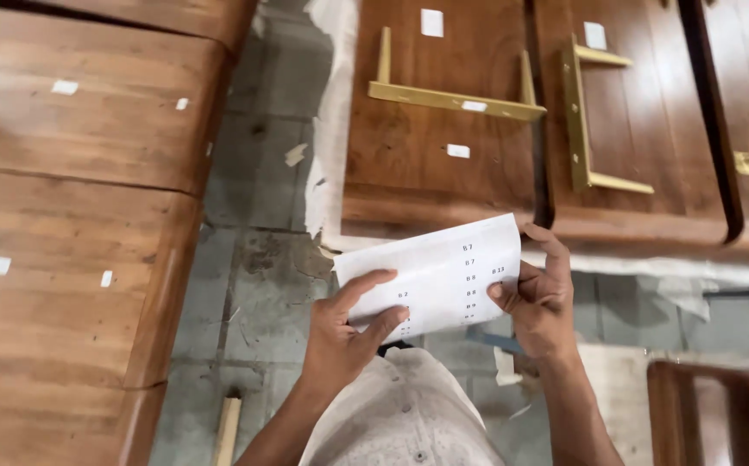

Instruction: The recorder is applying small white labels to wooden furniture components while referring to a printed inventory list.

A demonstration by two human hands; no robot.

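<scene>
White label sheet (pixel 431 276) held by both hands, long axis left-right, right end tilted far; left hand (pixel 349 332) grip pinching left edge; right hand (pixel 540 298) grip closed on right edge.

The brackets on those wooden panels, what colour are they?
Brass gold brackets, clearest in the head view.

A strip of grey floor (pixel 258 285) runs open between the left wood panels (pixel 72 216) and right panels (pixel 443 147); brass brackets (pixel 456 99) jut up.
</scene>
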